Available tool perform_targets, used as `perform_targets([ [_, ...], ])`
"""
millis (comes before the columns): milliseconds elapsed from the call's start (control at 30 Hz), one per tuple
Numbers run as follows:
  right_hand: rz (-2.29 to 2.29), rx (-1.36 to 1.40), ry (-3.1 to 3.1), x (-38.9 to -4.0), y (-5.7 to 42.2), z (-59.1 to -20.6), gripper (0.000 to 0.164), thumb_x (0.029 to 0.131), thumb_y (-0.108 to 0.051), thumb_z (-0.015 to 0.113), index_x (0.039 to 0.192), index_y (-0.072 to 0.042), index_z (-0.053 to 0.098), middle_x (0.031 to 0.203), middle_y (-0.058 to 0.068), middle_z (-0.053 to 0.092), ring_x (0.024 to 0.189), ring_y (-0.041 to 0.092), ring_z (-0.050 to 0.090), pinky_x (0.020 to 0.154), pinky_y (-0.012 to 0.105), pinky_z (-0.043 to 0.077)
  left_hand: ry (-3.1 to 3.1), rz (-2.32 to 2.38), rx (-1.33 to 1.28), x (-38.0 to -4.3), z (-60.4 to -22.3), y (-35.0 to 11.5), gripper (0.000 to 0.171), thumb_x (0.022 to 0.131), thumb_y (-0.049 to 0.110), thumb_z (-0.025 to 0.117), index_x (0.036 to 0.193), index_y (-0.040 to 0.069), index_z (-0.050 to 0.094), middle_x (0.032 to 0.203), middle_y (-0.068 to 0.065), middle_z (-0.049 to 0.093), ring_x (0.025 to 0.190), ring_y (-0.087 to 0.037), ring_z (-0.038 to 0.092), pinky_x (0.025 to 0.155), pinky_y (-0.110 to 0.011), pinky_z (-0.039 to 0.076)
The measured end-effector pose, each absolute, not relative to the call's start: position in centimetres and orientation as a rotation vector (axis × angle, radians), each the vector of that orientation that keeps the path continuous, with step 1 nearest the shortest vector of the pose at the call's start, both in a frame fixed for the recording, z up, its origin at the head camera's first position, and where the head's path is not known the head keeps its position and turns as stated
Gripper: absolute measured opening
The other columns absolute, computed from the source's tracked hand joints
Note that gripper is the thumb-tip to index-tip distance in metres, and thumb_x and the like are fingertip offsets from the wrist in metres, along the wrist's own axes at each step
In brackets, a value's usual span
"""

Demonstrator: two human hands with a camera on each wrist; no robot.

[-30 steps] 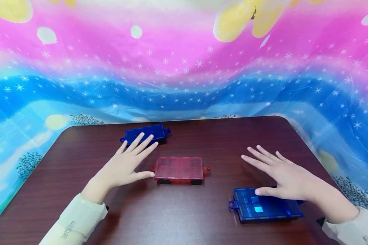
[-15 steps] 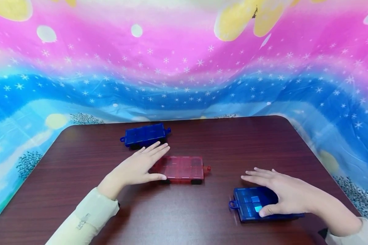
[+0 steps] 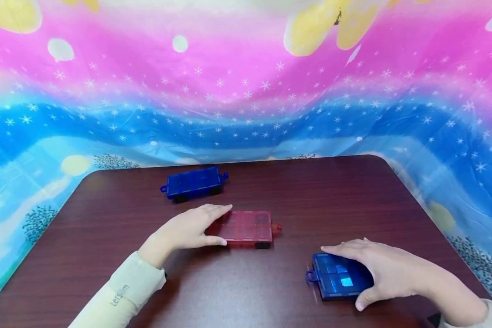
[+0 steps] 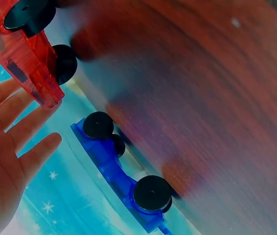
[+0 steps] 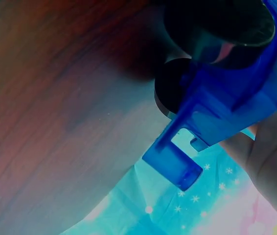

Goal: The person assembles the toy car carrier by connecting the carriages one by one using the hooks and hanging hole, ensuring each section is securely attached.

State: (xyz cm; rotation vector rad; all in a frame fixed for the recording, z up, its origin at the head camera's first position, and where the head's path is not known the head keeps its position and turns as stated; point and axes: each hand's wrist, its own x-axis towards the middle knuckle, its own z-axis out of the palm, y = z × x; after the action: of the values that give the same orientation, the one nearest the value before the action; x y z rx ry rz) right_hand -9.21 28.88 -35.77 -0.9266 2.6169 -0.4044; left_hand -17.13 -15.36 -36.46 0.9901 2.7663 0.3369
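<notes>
A clear red toy car base with black wheels stands mid-table. My left hand spans its left end, thumb along the near side and fingertips at the far edge. In the left wrist view those fingers are straight and spread beside the red body. My right hand arches over the right part of a clear blue toy car base; its fingertips reach the far edge, and the thumb is just outside the near side. The right wrist view shows the blue base's hitch peg and wheels close up.
Another blue car base, with a loop and a peg at its ends, stands at the back left of the dark wood table. A patterned cloth hangs behind the table and along its sides.
My left hand has moved right from near the back blue base to the red base. My right hand has come lower over the front blue base. The bases have stayed in place.
</notes>
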Motion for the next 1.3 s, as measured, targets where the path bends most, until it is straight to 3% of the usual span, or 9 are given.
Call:
perform_targets([
  [333,-0.451,-0.809,2.558,-9.2,28.7,-35.7,0.092,0.072,-0.065,0.078,0.151,-0.045,0.034,0.146,0.017,0.051,0.130,0.052,0.048,0.088,0.074,0.045,2.774,0.314,0.965,-17.2,-36.5,-15.4,0.084,0.086,0.056,0.070,0.152,0.014,0.042,0.151,-0.010,0.050,0.139,-0.029,0.047,0.112,-0.047,0.043],
  [1300,-0.377,-0.857,2.667,-10.3,27.8,-35.2,0.091,0.074,-0.070,0.073,0.152,-0.045,0.034,0.143,0.016,0.054,0.128,0.046,0.053,0.086,0.066,0.051,2.789,0.338,0.927,-17.1,-36.5,-16.0,0.083,0.082,0.056,0.075,0.147,0.012,0.050,0.145,-0.010,0.055,0.134,-0.030,0.053,0.109,-0.049,0.046],
])
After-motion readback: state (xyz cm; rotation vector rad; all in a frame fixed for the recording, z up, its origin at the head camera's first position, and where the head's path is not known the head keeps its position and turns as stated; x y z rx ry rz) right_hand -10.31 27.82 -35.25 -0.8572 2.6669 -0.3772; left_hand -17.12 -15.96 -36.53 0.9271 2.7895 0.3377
